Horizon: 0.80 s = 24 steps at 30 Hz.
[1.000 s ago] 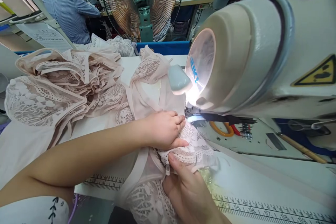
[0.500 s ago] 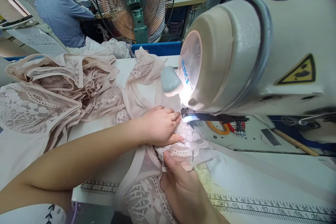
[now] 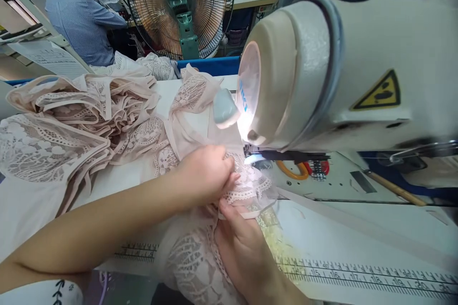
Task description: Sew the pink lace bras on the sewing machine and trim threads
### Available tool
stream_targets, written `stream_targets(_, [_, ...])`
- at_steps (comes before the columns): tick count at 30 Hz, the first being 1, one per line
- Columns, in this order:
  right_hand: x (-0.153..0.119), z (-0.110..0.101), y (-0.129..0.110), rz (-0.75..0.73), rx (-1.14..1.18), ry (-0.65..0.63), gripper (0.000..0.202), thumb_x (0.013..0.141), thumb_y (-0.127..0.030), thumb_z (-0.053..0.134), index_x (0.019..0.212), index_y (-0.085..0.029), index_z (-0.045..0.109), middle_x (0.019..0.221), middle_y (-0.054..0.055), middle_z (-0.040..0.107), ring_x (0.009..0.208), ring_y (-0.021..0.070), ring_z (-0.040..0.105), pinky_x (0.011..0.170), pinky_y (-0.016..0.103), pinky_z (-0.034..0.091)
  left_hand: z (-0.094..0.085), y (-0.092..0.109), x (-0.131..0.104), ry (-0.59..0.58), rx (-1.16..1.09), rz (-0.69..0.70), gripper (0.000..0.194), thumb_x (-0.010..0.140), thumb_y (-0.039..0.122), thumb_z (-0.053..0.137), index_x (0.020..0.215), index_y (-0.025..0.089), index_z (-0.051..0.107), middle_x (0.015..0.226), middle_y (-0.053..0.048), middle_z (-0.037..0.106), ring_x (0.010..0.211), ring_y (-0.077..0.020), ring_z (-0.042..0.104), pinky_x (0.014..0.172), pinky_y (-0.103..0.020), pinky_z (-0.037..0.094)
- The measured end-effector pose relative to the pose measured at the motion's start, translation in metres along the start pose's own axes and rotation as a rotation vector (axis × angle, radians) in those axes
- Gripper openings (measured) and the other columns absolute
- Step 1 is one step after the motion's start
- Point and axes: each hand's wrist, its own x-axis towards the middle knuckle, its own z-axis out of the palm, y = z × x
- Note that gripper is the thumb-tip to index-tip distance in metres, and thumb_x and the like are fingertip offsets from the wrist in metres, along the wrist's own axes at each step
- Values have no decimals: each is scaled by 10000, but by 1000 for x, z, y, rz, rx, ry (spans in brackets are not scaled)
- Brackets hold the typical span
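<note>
A pale pink lace garment (image 3: 246,186) lies under the lit head of a sewing machine (image 3: 286,86). My left hand (image 3: 209,174), slightly blurred, rests on it just left of the presser foot, with its fingers curled and closed on the lace. Below it, my right hand (image 3: 246,255) pinches the garment's near edge between thumb and fingers. Part of the lace drapes down beside the right wrist, over the table edge. The sheer fabric continues behind the left hand, past the machine's grey-blue guard.
Several matching lace pieces (image 3: 82,138) are heaped at the left. Orange-handled scissors (image 3: 291,170) and a wooden-handled tool (image 3: 395,188) lie under the machine arm. A ruler strip (image 3: 358,276) runs along the near edge. Beyond stand a large fan (image 3: 179,9) and a seated person (image 3: 80,28).
My left hand has drawn back from the presser foot towards the left, and its flat fingers have curled. My right hand keeps its pinch on the lace. The view has shifted slightly.
</note>
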Motion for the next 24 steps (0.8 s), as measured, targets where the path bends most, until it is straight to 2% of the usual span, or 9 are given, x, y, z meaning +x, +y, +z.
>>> stream_targets(3, [0, 1, -6, 59, 13, -81, 200, 793, -276, 519, 896, -277, 690, 1004, 23, 706, 1168, 245, 550, 1008, 444, 450, -3, 10, -30, -111, -88, -116, 381, 944, 398, 338, 1106, 165, 593, 919, -95, 627, 797, -226, 598, 596, -307, 429])
stream_targets(6, [-3, -2, -14, 32, -134, -157, 189, 783, -216, 532, 697, -280, 688, 952, 13, 715, 1189, 245, 534, 1063, 417, 392, 5, 10, -54, -117, -93, -51, 535, 918, 463, 389, 1329, 125, 453, 1249, -167, 567, 1116, -286, 546, 816, -377, 479])
stream_targets(8, [-10, -7, -15, 55, -173, -201, 172, 808, -219, 557, 787, -279, 717, 1046, 9, 700, 1241, 234, 495, 1099, 410, 344, 16, 5, -63, -78, -57, -6, 610, 872, 474, 468, 1365, 119, 416, 1386, -192, 456, 1252, -319, 446, 937, -435, 435])
stream_targets(10, [-20, -17, -14, 116, -160, -235, 216, 827, -262, 587, 1010, -296, 698, 1234, -2, 628, 1302, 215, 435, 1122, 415, 304, 26, 0, -67, -43, -22, 30, 573, 839, 410, 532, 1349, 162, 446, 1396, -184, 437, 1263, -328, 425, 952, -455, 418])
stream_targets(14, [-44, -48, -24, 268, -356, -280, 490, 810, -376, 660, 1281, -302, 551, 1422, 48, 474, 1326, 227, 409, 1116, 463, 296, 31, -5, -67, 6, 37, 116, 353, 861, 215, 514, 1210, 208, 562, 1131, -126, 577, 1023, -248, 529, 797, -349, 454])
stream_targets(16, [-52, -62, -42, 268, -575, -300, 443, 828, -423, 633, 1242, -271, 585, 1332, 96, 559, 1234, 252, 514, 1058, 486, 379, 21, -3, -65, -2, 102, 170, 230, 873, 181, 507, 1070, 195, 625, 974, -96, 599, 905, -222, 524, 707, -313, 429])
stream_targets(19, [-54, -76, -74, 130, -905, -307, 314, 877, -459, 542, 1065, -237, 662, 1080, 102, 682, 1015, 239, 638, 895, 418, 515, -5, 1, -57, -35, 189, 245, 107, 843, 146, 559, 815, 166, 661, 864, -79, 596, 832, -205, 499, 654, -302, 387])
stream_targets(21, [-50, -80, -92, 12, -1101, -268, 303, 889, -469, 503, 983, -228, 661, 970, 89, 692, 916, 220, 655, 742, 329, 555, -24, -1, -48, -35, 219, 294, 133, 819, 114, 581, 723, 163, 659, 869, -76, 603, 856, -204, 499, 697, -314, 396])
stream_targets(24, [-43, -81, -104, -183, -1374, -168, 276, 892, -456, 475, 904, -236, 641, 883, 65, 683, 818, 198, 648, 542, 241, 509, -41, -12, -34, -27, 284, 343, 185, 794, 69, 579, 670, 171, 668, 905, -69, 626, 980, -219, 506, 903, -388, 391])
